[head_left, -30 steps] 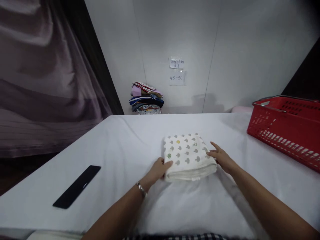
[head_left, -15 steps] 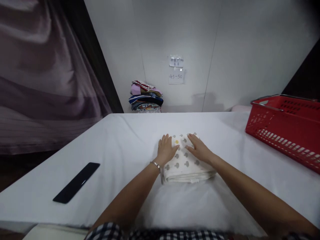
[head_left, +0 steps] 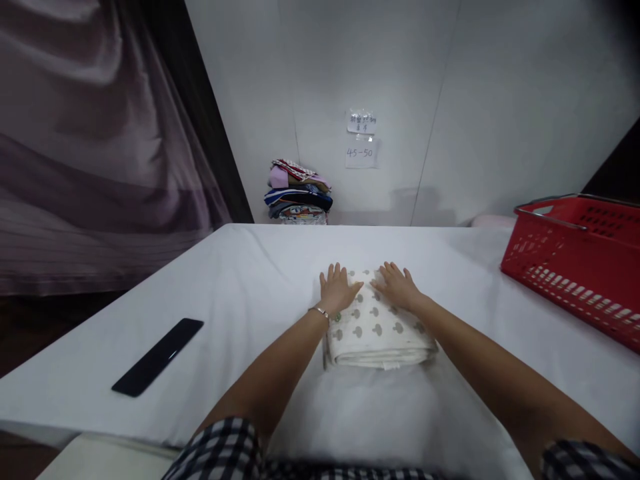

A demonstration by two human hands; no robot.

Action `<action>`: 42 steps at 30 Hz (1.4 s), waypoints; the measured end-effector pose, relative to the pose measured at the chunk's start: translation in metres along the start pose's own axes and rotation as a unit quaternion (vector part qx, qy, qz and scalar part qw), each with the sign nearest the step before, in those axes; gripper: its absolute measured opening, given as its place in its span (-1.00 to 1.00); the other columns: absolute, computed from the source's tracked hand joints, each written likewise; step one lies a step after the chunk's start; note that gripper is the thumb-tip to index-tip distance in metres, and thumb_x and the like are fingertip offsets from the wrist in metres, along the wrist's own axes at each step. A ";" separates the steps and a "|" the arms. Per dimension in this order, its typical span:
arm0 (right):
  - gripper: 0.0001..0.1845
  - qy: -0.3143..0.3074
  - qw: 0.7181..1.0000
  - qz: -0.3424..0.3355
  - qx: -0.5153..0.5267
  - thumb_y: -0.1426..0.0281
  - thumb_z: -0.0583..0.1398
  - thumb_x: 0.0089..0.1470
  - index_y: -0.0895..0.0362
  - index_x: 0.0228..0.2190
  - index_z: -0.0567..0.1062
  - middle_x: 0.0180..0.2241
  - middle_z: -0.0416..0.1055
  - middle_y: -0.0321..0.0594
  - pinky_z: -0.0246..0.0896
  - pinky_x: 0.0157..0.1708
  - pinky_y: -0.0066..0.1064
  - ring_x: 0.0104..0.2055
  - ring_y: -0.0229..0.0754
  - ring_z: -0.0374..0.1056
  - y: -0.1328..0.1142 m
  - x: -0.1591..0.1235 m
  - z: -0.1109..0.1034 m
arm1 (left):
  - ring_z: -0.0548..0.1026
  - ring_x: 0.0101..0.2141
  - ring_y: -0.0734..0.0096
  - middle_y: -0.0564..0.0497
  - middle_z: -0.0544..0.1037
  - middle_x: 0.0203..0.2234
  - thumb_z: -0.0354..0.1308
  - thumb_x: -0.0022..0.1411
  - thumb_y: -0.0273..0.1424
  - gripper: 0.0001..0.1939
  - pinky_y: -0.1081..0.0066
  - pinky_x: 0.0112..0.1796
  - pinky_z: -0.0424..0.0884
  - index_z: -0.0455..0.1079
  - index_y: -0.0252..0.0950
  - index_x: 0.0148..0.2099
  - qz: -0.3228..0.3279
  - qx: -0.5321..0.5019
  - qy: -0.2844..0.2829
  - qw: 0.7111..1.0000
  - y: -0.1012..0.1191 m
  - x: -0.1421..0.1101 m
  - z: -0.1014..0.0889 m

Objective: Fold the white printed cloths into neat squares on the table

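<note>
A folded white cloth [head_left: 375,330] with grey tree-like prints lies on the white-covered table [head_left: 240,300] in front of me. Its folded layers show along the near edge, with a small white tag there. On its far left part rests my left hand [head_left: 337,290], fingers spread and palm down, a bracelet at the wrist. My right hand [head_left: 397,287] lies flat on the far right part, fingers apart. The thumbs point toward each other, with a strip of cloth showing between them. Neither hand grips the cloth.
A black phone-like slab [head_left: 157,357] lies on the table at left. At right stands a red plastic basket [head_left: 575,260] with a metal handle. Behind the table's far edge is a stack of folded clothes [head_left: 300,193]. Paper labels [head_left: 362,153] hang on the wall; a curtain [head_left: 100,147] hangs at left.
Both hands have pressed flatter on the cloth and shifted slightly toward its far edge. The yellow mark seen earlier is now covered. The whole view has shifted a little.
</note>
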State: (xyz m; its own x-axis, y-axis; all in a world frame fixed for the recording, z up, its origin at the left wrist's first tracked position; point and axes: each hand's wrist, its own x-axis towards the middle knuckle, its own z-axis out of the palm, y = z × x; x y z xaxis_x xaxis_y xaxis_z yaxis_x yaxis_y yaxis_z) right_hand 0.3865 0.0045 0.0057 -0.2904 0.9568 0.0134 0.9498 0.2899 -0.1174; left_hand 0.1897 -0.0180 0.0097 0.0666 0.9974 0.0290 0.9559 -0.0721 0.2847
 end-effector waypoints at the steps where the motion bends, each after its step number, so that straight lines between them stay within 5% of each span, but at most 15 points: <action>1: -0.26 0.005 1.000 0.000 -0.001 0.02 -0.18 0.19 0.25 0.22 0.02 0.30 -0.20 -0.01 -0.40 0.21 0.02 0.33 -0.01 -0.36 0.000 0.004 0.001 | -0.30 0.28 0.07 -0.16 -0.16 0.31 -0.27 0.20 0.09 -0.20 0.00 0.19 -0.33 -0.05 -0.36 0.30 0.003 0.004 0.007 1.000 0.001 0.003 0.002; 9: -0.27 0.011 0.998 0.006 0.060 -0.01 -0.15 0.17 0.18 0.21 0.06 0.30 -0.15 -0.08 -0.35 0.21 0.03 0.33 -0.04 -0.35 0.010 0.012 0.026 | -0.28 0.28 0.10 -0.09 -0.11 0.30 -0.30 0.20 0.09 -0.21 -0.01 0.20 -0.33 -0.07 -0.31 0.31 0.000 -0.010 0.029 1.000 -0.008 0.008 0.031; 13: -0.30 0.020 0.977 0.022 0.210 0.02 0.05 0.08 0.15 0.15 0.21 0.27 -0.06 -0.05 -0.38 0.23 -0.03 0.33 -0.01 -0.30 0.013 0.015 0.016 | -0.24 0.28 0.11 -0.11 -0.10 0.30 -0.18 0.20 0.06 -0.24 0.03 0.19 -0.21 -0.03 -0.31 0.30 0.000 -0.067 -0.003 0.998 -0.010 0.012 0.019; 17: -0.29 0.045 0.951 0.071 0.296 0.02 -0.02 0.12 0.16 0.19 0.15 0.29 -0.12 -0.06 -0.21 0.23 -0.17 0.31 -0.03 -0.21 0.028 -0.010 0.008 | -0.10 0.27 0.20 -0.16 -0.05 0.29 -0.06 0.22 -0.07 -0.34 0.28 0.18 -0.04 0.05 -0.34 0.25 -0.017 -0.182 0.001 0.983 -0.023 -0.001 0.005; 24: -0.11 0.019 0.817 0.198 0.541 0.09 0.26 -0.10 0.08 0.20 0.12 0.19 0.15 0.00 0.22 0.02 -0.20 0.11 0.05 0.23 0.050 -0.097 0.012 | 0.47 -0.14 0.25 -0.15 0.49 -0.09 0.15 0.10 -0.12 -0.38 0.40 -0.15 0.33 0.18 -0.32 0.14 -0.147 -0.334 0.011 0.931 -0.052 -0.059 0.010; 30: -0.08 0.016 0.820 0.222 0.528 0.21 0.33 -0.18 0.12 0.19 0.16 -0.09 0.42 0.02 0.35 -0.16 -0.20 -0.13 0.04 0.41 0.045 -0.105 0.013 | 0.51 -0.31 0.24 -0.18 0.52 -0.18 0.21 0.01 -0.12 -0.46 0.40 -0.35 0.36 0.32 -0.37 -0.05 -0.184 -0.341 -0.057 0.920 -0.037 -0.066 0.010; 36: -0.15 0.098 0.799 0.155 0.573 0.30 0.30 -0.22 0.12 0.14 0.23 -0.22 0.48 -0.11 0.37 -0.28 -0.27 -0.24 -0.05 0.43 0.024 -0.070 0.028 | 0.42 -0.06 0.18 -0.14 0.45 -0.04 0.24 0.00 -0.27 -0.33 0.34 -0.09 0.28 0.15 -0.27 0.16 -0.175 -0.306 0.032 0.935 -0.047 -0.038 -0.001; 42: -0.22 0.115 0.837 0.157 0.511 0.28 0.28 -0.19 0.18 0.11 0.27 -0.19 0.46 -0.08 0.34 -0.27 -0.28 -0.28 -0.10 0.42 0.013 -0.050 0.036 | 0.43 -0.08 0.12 -0.23 0.47 -0.08 0.29 -0.04 -0.24 -0.37 0.31 -0.12 0.29 0.26 -0.38 0.06 -0.210 -0.282 0.052 0.935 -0.069 -0.028 -0.010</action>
State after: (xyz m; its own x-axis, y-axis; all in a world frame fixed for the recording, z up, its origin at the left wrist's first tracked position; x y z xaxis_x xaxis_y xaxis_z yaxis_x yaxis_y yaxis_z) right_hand 0.4088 -0.0407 -0.0324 0.0979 0.9952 -0.0003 0.3444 -0.0342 -0.9382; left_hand 0.1194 -0.0414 -0.0008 -0.3369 0.9346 -0.1137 0.5861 0.3027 0.7516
